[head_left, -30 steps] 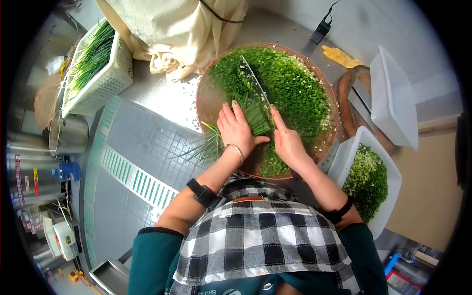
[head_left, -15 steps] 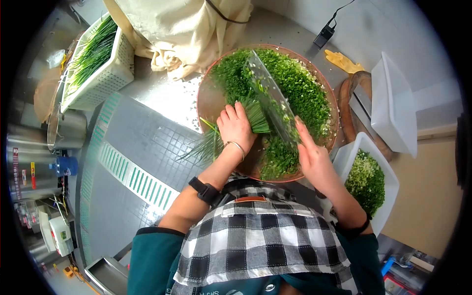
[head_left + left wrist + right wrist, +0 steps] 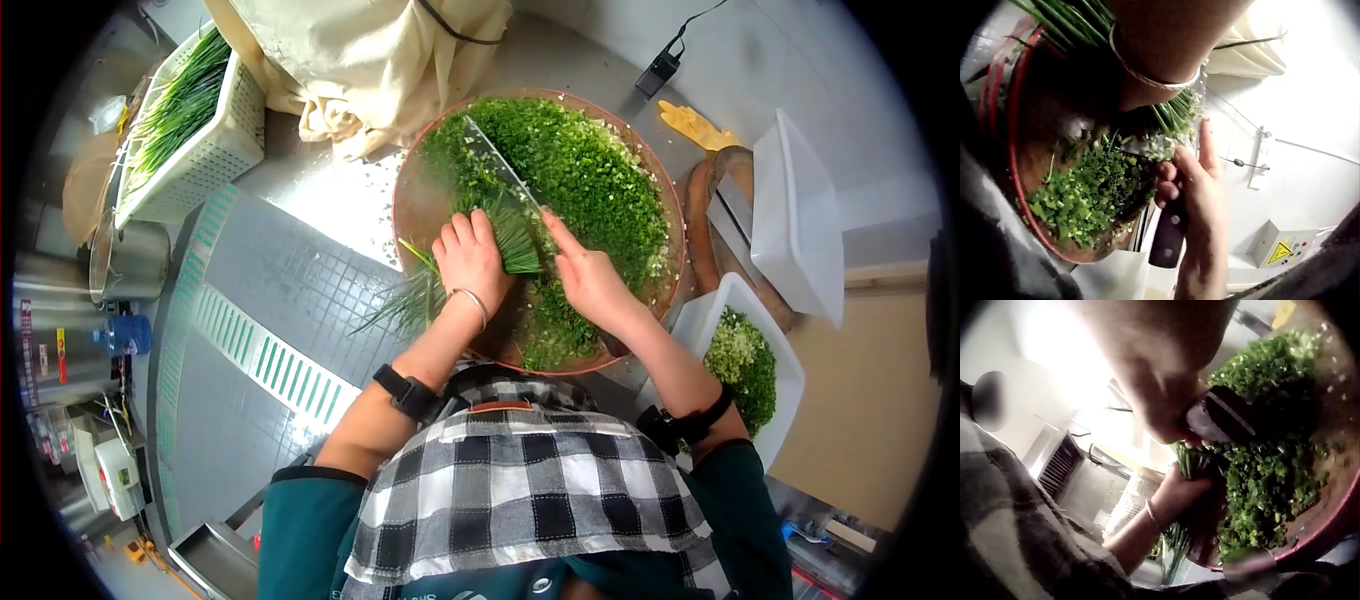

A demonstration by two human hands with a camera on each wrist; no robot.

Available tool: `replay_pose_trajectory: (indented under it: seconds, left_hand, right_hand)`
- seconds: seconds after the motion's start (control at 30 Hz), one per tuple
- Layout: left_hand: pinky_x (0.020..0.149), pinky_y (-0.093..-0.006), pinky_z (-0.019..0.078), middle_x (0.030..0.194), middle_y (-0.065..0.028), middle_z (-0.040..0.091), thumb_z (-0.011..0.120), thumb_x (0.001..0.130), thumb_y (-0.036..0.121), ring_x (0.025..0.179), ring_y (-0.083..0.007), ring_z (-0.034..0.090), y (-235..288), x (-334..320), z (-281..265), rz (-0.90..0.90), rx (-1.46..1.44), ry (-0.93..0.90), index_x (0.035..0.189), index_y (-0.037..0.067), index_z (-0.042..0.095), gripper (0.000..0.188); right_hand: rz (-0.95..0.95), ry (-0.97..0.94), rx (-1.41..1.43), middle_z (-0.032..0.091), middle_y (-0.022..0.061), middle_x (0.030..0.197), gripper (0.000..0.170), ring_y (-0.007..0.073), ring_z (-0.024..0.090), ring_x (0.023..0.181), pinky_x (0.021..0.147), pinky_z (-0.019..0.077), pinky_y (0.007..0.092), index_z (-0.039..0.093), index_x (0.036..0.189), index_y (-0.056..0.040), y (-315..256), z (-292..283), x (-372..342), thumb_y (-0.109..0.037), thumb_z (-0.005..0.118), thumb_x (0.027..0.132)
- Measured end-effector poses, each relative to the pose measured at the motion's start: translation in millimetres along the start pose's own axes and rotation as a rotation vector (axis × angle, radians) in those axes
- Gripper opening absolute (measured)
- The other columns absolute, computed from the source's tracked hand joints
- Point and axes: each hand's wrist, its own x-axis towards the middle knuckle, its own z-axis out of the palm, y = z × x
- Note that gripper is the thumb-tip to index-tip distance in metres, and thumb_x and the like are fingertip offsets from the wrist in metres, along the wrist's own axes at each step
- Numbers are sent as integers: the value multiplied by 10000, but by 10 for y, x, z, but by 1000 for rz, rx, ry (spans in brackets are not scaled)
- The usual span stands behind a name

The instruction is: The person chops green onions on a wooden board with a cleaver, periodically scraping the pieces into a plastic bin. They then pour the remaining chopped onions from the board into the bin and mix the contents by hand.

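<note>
On a round, red-rimmed board (image 3: 420, 190), my left hand (image 3: 472, 262) holds down a bundle of long green stalks (image 3: 518, 240), fingers bent over it. My right hand (image 3: 592, 285) grips the dark handle (image 3: 1167, 234) of a broad cleaver, index finger stretched along it. The blade (image 3: 500, 163) stands nearly on edge among the greens, beyond the cut end of the bundle. Chopped greens (image 3: 590, 170) cover much of the board's far and right parts. In the right wrist view the handle (image 3: 1219, 415) shows in my right hand, and the blade is hidden.
A white basket (image 3: 190, 175) of long stalks stands at the back left, by a cream cloth (image 3: 370, 60). To the right are a white tub (image 3: 785, 390) of chopped greens, an upright white tub (image 3: 800, 220), another round board (image 3: 700, 215) and a yellow glove (image 3: 695, 125).
Since half a second ago, my right hand has moved left with the cleaver, whose tilted blade has turned nearly edge-on beside the bundle. My left hand stays on the stalks.
</note>
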Motion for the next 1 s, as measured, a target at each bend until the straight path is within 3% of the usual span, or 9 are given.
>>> replay_pose_trajectory:
  seconds: [0.13, 0.2, 0.37, 0.43, 0.5, 0.57, 0.77, 0.8, 1.0]
  left_hand:
    - [800, -427, 384, 1040, -157, 485, 588, 696, 92, 952, -328, 485, -6, 26, -42, -13, -8, -57, 1166, 11, 426, 504]
    - [845, -406, 376, 1123, -155, 448, 817, 499, 248, 1036, -313, 450, 16, 41, -62, -44, 49, -209, 1204, 14, 371, 867]
    - [863, -409, 372, 1146, -165, 442, 816, 504, 259, 1049, -319, 446, 13, 28, -52, -43, 57, -209, 1216, 11, 365, 879]
    - [869, -410, 370, 1155, -170, 440, 817, 504, 263, 1052, -322, 444, 7, 38, -27, -43, 66, -212, 1221, 9, 361, 887]
    - [881, -418, 365, 1169, -177, 434, 816, 504, 265, 1070, -329, 437, 5, 14, -8, -35, 59, -184, 1240, 2, 351, 910]
    - [884, -424, 362, 1172, -178, 431, 819, 500, 271, 1077, -332, 432, -32, 62, 23, -26, 46, -153, 1249, -1, 341, 928]
    - [921, -440, 344, 1204, -182, 406, 831, 497, 305, 1105, -342, 411, -48, 7, -50, -35, 3, -228, 1281, -5, 303, 994]
    - [930, -441, 339, 1215, -183, 400, 833, 498, 313, 1109, -343, 407, -46, 16, -60, -26, -24, -225, 1291, -5, 293, 1011]
    - [922, -436, 344, 1220, -185, 400, 826, 498, 309, 1100, -339, 412, -28, -15, -109, -54, -39, -223, 1304, -11, 293, 1018]
  right_hand:
    - [-47, 83, -7, 584, 262, 716, 587, 406, 568, 587, 545, 439, 449, 238, 1421, -163, -261, -354, -361, -49, 443, 882]
    - [-47, 33, 68, 394, 201, 1356, 578, 373, 628, 762, 673, 488, 333, 249, 1406, -50, -443, -522, -576, 28, 441, 867]
    - [27, -69, 22, 437, 213, 1320, 593, 382, 617, 779, 689, 488, 351, 229, 1411, -40, -322, -413, -637, 40, 438, 862]
    - [-27, -23, 53, 489, 235, 1251, 615, 387, 613, 738, 679, 489, 379, 202, 1421, -56, -188, -236, -419, 41, 433, 859]
    - [101, -140, -49, 548, 259, 1136, 640, 401, 600, 666, 655, 486, 400, 193, 1432, -109, -88, 24, -113, 38, 419, 852]
    - [-45, 10, 39, 519, 204, 539, 661, 352, 527, 463, 489, 418, 442, 175, 1444, -209, 78, 124, -111, -34, 444, 865]
    - [64, -9, 67, 559, 258, 645, 622, 394, 568, 574, 556, 436, 428, 197, 1435, -207, -214, -308, -300, -53, 442, 885]
    - [43, 17, 47, 473, 205, 1288, 615, 285, 632, 660, 626, 465, 327, 222, 1433, -127, -316, -403, -389, 14, 426, 871]
    - [-30, 37, 110, 546, 239, 1152, 596, 327, 602, 651, 642, 464, 317, 229, 1428, -102, -560, -481, -812, 24, 419, 877]
